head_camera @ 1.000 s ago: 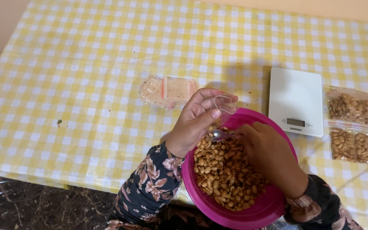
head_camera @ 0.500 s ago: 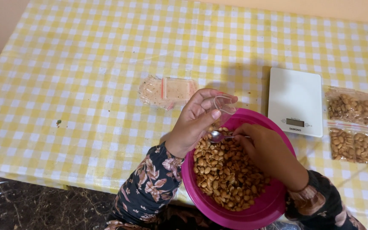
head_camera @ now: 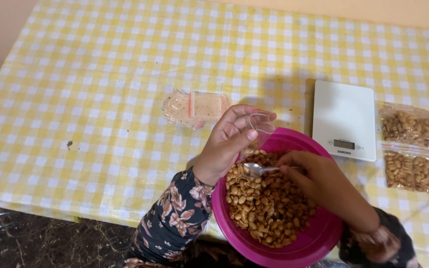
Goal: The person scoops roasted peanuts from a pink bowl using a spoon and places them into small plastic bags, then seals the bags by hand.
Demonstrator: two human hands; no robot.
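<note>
A magenta bowl (head_camera: 319,238) full of roasted peanuts (head_camera: 266,208) stands at the table's near edge. My left hand (head_camera: 227,141) hovers over the bowl's far-left rim, pinching open a small clear plastic bag (head_camera: 261,125). My right hand (head_camera: 323,183) grips a metal spoon (head_camera: 255,169) whose bowl lies on the peanuts just below the bag's mouth. Both arms wear dark floral sleeves.
A white digital kitchen scale (head_camera: 344,119) sits right of the bowl. Two filled clear bags of peanuts (head_camera: 415,126) lie at the far right. A stack of empty zip bags (head_camera: 194,106) rests beyond my left hand. A yellow checked cloth (head_camera: 100,89) covers the table.
My right hand has drawn back toward me and to the right, pulling the spoon slightly lower across the peanuts. The left hand and its bag have stayed put.
</note>
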